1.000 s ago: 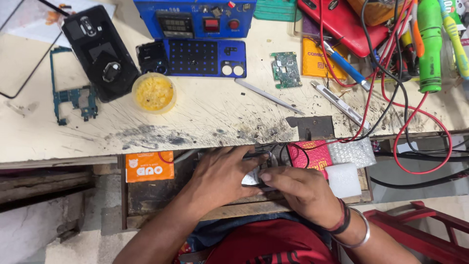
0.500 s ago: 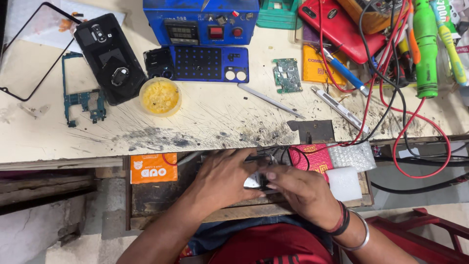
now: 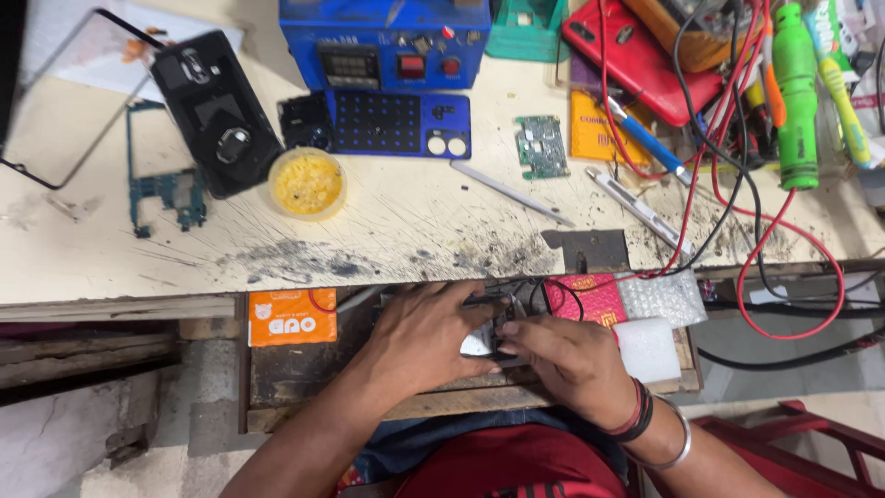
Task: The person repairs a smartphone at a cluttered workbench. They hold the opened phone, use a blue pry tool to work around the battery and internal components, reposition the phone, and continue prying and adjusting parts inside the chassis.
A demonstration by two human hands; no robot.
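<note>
Both hands down in the open drawer (image 3: 277, 387) under the bench edge. My left hand (image 3: 419, 337) lies palm-down, fingers curled over a small pale part (image 3: 477, 344); my right hand (image 3: 562, 355) meets it from the other side, fingertips pinched against the same piece. So both are closed on it, the part caught between them, right at my left fingertips and just ahead of my right thumb.

The part: only a sliver shows between the fingers. Whitish-grey, flat-looking, with a darker bit at its right edge. Cannot tell its full shape; most of it is covered by my hands.

Just beyond my right knuckles, a red packet (image 3: 583, 297) with a black wire looped over it. To the right of my right hand, touching distance, a white foam block (image 3: 647, 349), and past that a piece of bubble wrap (image 3: 662, 297). Left of my left hand, well apart, an orange box (image 3: 292, 316) lies in the drawer.

Up on the bench, beyond both hands: a yellow tub (image 3: 308, 183) ahead and to the left, a black phone (image 3: 217, 111) further left, a blue station (image 3: 387, 83) straight ahead, a small green board (image 3: 541, 146) ahead and slightly right.
</note>
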